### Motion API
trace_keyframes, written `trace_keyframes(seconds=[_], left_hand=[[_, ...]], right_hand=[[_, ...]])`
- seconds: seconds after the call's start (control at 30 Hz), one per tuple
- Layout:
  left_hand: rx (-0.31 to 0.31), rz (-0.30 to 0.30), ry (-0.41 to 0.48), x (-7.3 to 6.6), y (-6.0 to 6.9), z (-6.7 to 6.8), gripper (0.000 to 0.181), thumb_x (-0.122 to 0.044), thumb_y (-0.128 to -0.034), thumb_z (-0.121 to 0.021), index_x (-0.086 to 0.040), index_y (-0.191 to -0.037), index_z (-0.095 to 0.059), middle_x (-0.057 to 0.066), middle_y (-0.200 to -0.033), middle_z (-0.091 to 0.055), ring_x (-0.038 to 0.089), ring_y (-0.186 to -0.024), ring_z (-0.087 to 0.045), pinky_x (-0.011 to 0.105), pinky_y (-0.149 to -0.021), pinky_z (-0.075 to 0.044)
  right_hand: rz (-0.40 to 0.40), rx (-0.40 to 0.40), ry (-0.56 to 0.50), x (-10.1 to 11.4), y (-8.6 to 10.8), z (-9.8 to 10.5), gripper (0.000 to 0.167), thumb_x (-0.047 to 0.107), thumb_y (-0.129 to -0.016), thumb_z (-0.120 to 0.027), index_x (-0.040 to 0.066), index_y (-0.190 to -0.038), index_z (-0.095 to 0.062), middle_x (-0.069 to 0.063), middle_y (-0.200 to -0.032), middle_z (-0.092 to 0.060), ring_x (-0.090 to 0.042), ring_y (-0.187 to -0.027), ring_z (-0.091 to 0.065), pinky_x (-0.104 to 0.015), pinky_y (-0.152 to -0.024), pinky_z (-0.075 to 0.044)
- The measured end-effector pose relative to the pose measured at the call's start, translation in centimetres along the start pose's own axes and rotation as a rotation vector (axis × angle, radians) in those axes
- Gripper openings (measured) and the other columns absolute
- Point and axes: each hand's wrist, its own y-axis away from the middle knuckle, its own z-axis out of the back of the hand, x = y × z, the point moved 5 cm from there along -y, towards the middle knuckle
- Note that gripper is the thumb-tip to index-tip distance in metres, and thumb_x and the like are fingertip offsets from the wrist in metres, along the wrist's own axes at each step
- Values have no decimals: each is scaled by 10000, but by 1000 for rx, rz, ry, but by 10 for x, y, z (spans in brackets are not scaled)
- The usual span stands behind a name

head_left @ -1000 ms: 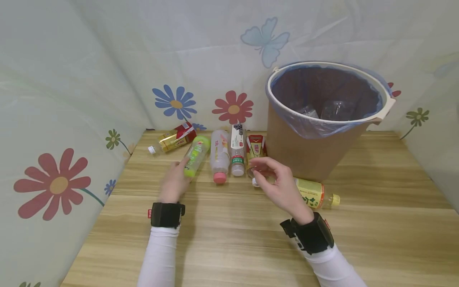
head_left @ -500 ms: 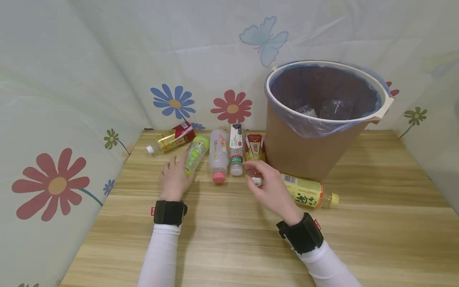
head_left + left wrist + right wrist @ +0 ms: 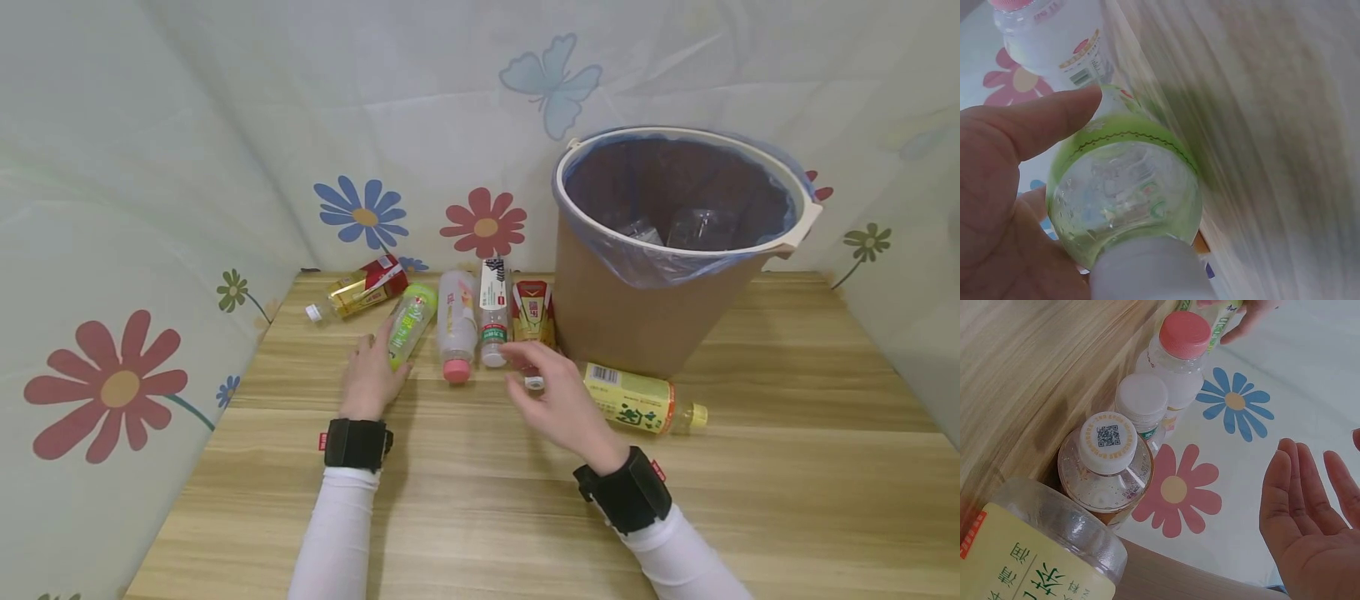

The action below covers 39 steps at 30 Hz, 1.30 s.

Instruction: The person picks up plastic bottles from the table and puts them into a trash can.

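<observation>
My left hand holds a clear bottle with a green label that lies on the table; in the left wrist view its thumb lies along one side, and the other fingers are partly hidden behind the bottle. Over the white cap of a red-and-gold-labelled bottle hovers my right hand, fingers loosely bent and holding nothing. Between the hands lie a pink-capped bottle and a slim white-labelled bottle. A yellow-labelled tea bottle lies just right of my right hand.
A tall brown bin with a blue liner stands at the back right, clear plastic containers inside. Another red-and-gold bottle lies at the back left. A flowered curtain hangs behind the wooden table.
My left hand has shifted slightly right against the green-labelled bottle, its thumb now alongside it. My right hand has drifted left and a little down, uncovering more of the yellow-labelled bottle.
</observation>
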Motion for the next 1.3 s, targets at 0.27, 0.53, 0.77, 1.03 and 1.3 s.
trace_keyframes(seconds=[0.27,0.53,0.77,1.03,1.3], left_hand=[[-19,-7,18,0,-1,-1,850,-216,-918,-710,-181,-1607,-213,336,-1443,-439,527,-1222,-522,645,-981,-489],[-40,15,79,2,-2,1,888,-174,-910,-705,-171,-1620,-171,336,-1469,-400,530,-1244,-483,654,-976,-490],[-75,-17,140,-5,0,10,889,-160,-931,-676,-204,-1632,-130,299,-1513,-375,490,-1299,-449,640,-1051,-445],[-126,-143,266,-33,12,31,874,-203,-938,-676,-248,-1629,-142,244,-1513,-399,403,-1300,-478,604,-1037,-475],[-129,-360,430,-70,31,45,826,-210,-952,-673,-286,-1617,-189,168,-1499,-425,336,-1215,-549,510,-897,-574]], right_hand=[[5,4,-11,-1,0,-1,358,29,-919,-637,27,-1278,-638,-107,-1204,-705,-260,-1049,-676,-471,-891,-590],[5,0,-28,-1,-2,3,357,47,-917,-657,58,-1274,-642,-104,-1207,-703,-275,-1051,-681,-467,-890,-593],[14,-26,-53,-3,-3,6,330,22,-915,-658,45,-1245,-656,-110,-1164,-715,-260,-1010,-688,-447,-858,-606],[-19,-45,-104,-4,-3,14,321,15,-927,-651,48,-1246,-652,-110,-1141,-718,-214,-990,-679,-402,-849,-610],[-19,-104,-143,-5,-5,23,343,-29,-902,-643,-1,-1244,-647,-147,-1169,-717,-250,-978,-692,-296,-828,-600]])
